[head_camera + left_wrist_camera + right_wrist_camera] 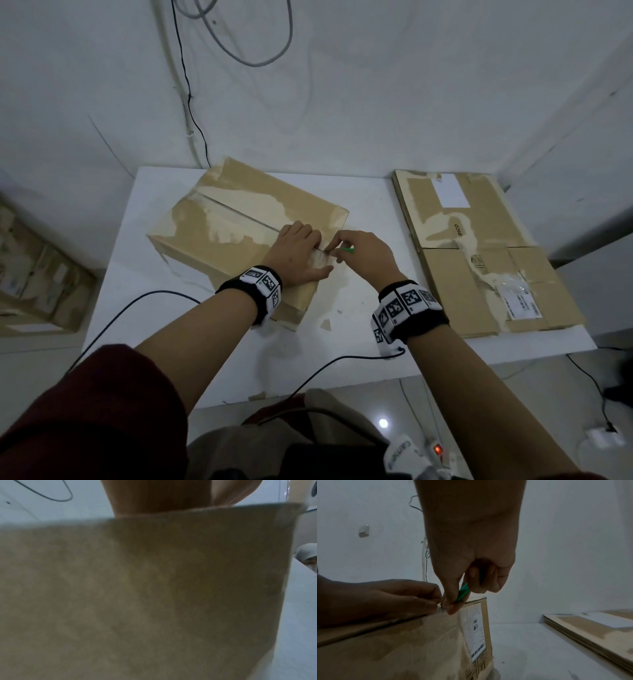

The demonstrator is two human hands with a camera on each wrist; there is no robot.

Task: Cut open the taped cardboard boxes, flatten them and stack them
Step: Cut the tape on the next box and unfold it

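Note:
A taped brown cardboard box [239, 212] stands on the white table [370, 308]; its side fills the left wrist view [154, 588]. My left hand [301, 250] rests on the box's near right top corner, fingers bent, fingertips down beside the blade. My right hand [363, 253] grips a green cutter [347, 250] and holds its tip at the taped top edge [443, 608]. The right wrist view shows the cutter [463, 592] pinched between thumb and fingers, close to my left hand [376, 599]. A stack of flattened boxes [479, 257] lies at the right.
Black cables [137, 301] run over the table's front part to my wrists. More boxes [34, 274] sit on the floor at the left. A power strip [436, 448] lies on the floor by my legs. A shipping label [477, 628] covers the box's right end.

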